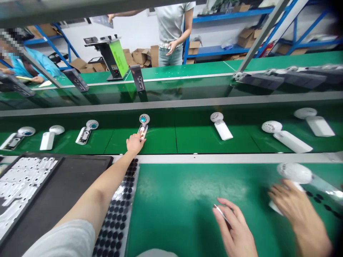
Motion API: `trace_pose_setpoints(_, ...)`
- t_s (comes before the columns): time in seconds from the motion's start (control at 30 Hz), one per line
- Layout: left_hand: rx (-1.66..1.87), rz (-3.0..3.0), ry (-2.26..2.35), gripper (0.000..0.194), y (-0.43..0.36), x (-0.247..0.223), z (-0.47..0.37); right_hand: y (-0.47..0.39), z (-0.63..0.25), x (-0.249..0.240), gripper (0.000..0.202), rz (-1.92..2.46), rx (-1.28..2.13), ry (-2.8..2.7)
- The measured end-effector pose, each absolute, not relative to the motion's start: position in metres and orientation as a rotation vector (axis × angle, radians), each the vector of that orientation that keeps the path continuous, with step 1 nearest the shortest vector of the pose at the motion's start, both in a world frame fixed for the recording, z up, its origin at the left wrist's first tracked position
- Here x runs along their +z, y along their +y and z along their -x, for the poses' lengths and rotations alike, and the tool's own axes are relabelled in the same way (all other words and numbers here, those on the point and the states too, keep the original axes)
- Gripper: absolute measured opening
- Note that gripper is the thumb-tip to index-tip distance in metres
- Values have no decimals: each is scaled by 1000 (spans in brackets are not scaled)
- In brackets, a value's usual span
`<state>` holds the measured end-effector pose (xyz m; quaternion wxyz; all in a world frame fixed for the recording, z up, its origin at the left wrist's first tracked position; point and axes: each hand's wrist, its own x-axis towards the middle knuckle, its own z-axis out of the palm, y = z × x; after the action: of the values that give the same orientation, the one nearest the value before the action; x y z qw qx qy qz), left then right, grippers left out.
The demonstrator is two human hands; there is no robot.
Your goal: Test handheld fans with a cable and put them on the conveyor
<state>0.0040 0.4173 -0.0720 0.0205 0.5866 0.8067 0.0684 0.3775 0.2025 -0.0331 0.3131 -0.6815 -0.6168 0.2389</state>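
Note:
My left hand (135, 143) reaches out over the green conveyor, fingers closed on the lower end of a small white handheld fan (144, 119). That fan has a blue centre, and its handle lies open with inner parts showing. Above the green worktop, my right hand (237, 230) pinches a thin, pale, narrow piece (220, 211) between thumb and fingers; its exact kind is unclear. Under my left forearm lies a clear sheet of round black discs (118, 216). A co-worker's hand (293, 205) at the right is on another white fan (294, 172).
More white fans (223, 129) lie spaced along the conveyor. A black tray (80, 178) with white plastic parts (28, 175) stands at left. Grey boxes (138, 77) sit on the farther line. A metal post (262, 35) slants at right. Other people are across the line.

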Motion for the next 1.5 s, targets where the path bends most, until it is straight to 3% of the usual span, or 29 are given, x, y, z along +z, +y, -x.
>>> trace_pose_setpoints(0.17, 364, -1747, 2431, 54, 424, -60, -6, 207, -379, -24, 23, 1783, 644, -1595)
trace_pose_setpoints(0.33, 515, -1408, 2364, 72, 459, -48, -8, 205, -382, -17, 18, 1793, 917, -1456)
trace_pose_setpoints(0.53, 620, -1039, 1985, 27, 488, -24, -43, 206, -376, -1, 23, 1740, 1064, -1402)
trace_pose_setpoints(0.7, 722, -835, 1464, 12, 422, 10, -98, 212, -364, 21, 31, 1667, 1173, -1447)
trace_pose_setpoints(0.87, 789, -691, 1131, 33, 321, 35, -150, 211, -340, 44, 32, 1506, 1186, -1615)
trace_pose_setpoints(0.97, 843, -648, 1087, 41, 278, 42, -172, 203, -329, 54, 28, 1421, 1157, -1696)
trace_pose_setpoints(1.33, 907, -841, 1123, 31, 223, 57, -187, 170, -320, 62, 27, 1333, 1055, -1863)
trace_pose_setpoints(1.5, 734, -858, 1031, 35, 215, 63, -181, 163, -324, 62, 28, 1452, 1040, -1981)
